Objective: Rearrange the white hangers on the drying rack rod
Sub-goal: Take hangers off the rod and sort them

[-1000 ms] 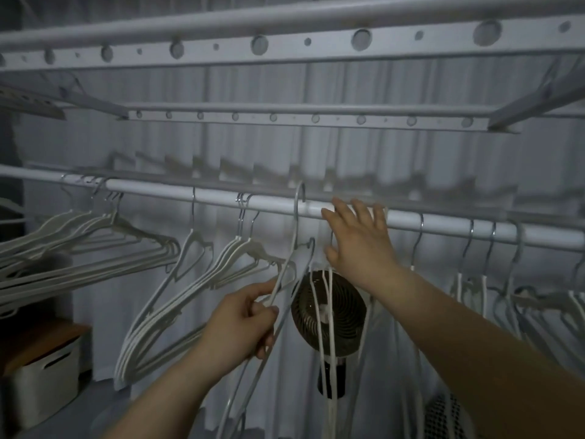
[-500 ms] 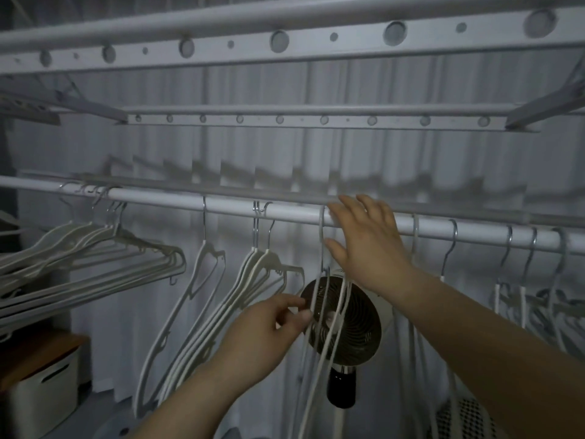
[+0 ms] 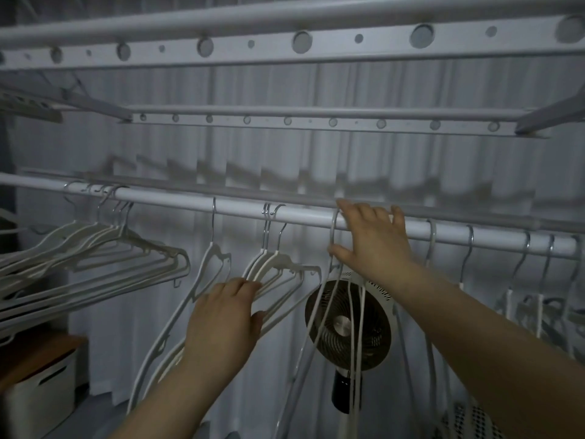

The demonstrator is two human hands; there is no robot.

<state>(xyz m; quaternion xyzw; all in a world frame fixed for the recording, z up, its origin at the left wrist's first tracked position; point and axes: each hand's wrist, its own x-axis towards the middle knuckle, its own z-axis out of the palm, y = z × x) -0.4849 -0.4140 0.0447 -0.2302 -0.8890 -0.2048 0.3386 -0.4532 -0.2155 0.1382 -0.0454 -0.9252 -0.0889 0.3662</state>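
The white rod (image 3: pixel 177 201) crosses the view, sloping down to the right. White hangers hang from it: a tilted bunch (image 3: pixel 95 248) at the left, a single hanger (image 3: pixel 215 261), a group of three (image 3: pixel 281 264), one hanger (image 3: pixel 334 229) at the middle, and several more (image 3: pixel 468 245) to the right. My left hand (image 3: pixel 224 315) reaches up from below, its fingertips touching the sloping arms of the group of three. My right hand (image 3: pixel 370 239) rests flat on the rod, with its thumb beside the middle hanger's hook.
Two perforated rack bars (image 3: pixel 300 42) run overhead, close above the rod. A round fan (image 3: pixel 348 324) stands behind the middle hangers. A white storage box (image 3: pixel 41 384) with a wooden lid sits low at the left. A pleated curtain (image 3: pixel 316 90) closes off the back.
My left hand let go of the middle hanger, which now hangs on the rod, and moved left to the group of three. My right hand stayed on the rod.
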